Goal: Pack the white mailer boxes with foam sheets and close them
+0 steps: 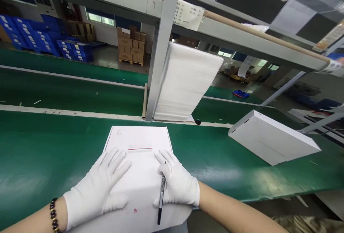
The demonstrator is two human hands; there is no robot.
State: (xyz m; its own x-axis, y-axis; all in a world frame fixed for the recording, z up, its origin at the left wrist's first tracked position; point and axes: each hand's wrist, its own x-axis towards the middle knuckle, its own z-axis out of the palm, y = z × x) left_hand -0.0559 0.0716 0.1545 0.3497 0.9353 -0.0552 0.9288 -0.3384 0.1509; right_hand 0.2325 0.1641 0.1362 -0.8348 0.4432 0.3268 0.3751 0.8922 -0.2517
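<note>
A flat white cardboard box [142,177] lies in front of me on the green table, its near end close to my body. Grey print and a red line mark its far part, and a small red handwritten mark [135,210] shows nearer to me. My left hand [99,186], in a white glove, rests flat on the left side of the lid with its fingers stretched out. On the right side, my gloved right hand [178,181] presses on the lid while holding a black marker pen [161,197] under the thumb. The pen points toward me.
Another white box [274,138] stands tilted on the green tabletop [215,154] at the right. A grey metal post [162,50] rises behind the table, beside a hanging white foam sheet [188,79]. Cardboard cartons [131,47] and blue boxes [29,34] are stacked farther back.
</note>
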